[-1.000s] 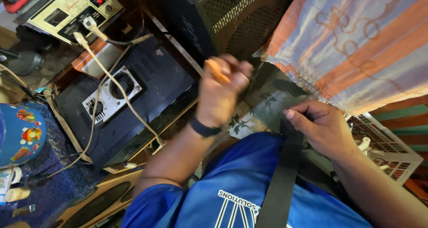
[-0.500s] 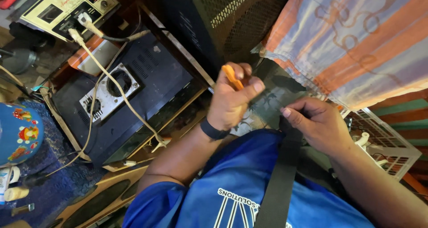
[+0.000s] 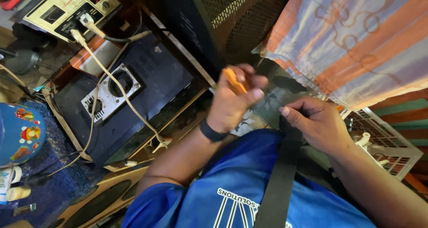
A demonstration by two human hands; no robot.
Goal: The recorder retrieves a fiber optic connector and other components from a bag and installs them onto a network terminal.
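My left hand (image 3: 234,103) is curled shut around a small orange plastic-handled tool (image 3: 235,80), thumb and fingers pinching it, the orange part poking up above my knuckles. A dark band sits on that wrist. My right hand (image 3: 318,123) lies just beside it, fingers bent down onto a dark patterned sheet (image 3: 276,98) in front of my blue shirt; whether they pinch anything I cannot tell. Beyond my hands stands a black metal case with round vents (image 3: 129,94), a pale cable (image 3: 120,89) running across it, and a striped orange-and-blue cloth (image 3: 356,40) hangs to the right.
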